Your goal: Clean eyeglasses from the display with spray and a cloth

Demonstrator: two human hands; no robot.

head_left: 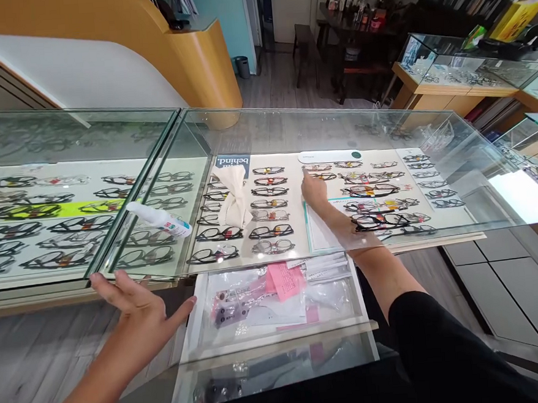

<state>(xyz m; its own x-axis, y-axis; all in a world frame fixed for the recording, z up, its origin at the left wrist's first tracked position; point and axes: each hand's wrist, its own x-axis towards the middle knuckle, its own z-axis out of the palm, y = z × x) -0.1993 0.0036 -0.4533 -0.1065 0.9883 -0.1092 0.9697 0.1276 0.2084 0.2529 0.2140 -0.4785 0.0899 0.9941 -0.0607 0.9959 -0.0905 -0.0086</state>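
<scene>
My left hand [141, 308] has its fingers spread, with the fingertips at the front edge of the glass display case [140, 278] and the thumb by the open drawer [192, 323]. Under the glass top, my right hand [314, 189] reaches in among rows of eyeglasses. Its fingers are closed at the left end of a pair of eyeglasses [319, 168] near the back of the shelf; the grip is partly hidden. A white strip [329, 155] lies just behind. Below the wrist is a teal-edged white card [320, 238]. More eyeglasses [372, 190] lie right of the hand.
A white squeeze bottle [159, 219] and a crumpled cream cloth [233, 195] rest on the glass. Pink paper [285, 280] and plastic packets fill part of the drawer. Another glass case [462, 71] stands back right, beyond a wooden counter [206, 64].
</scene>
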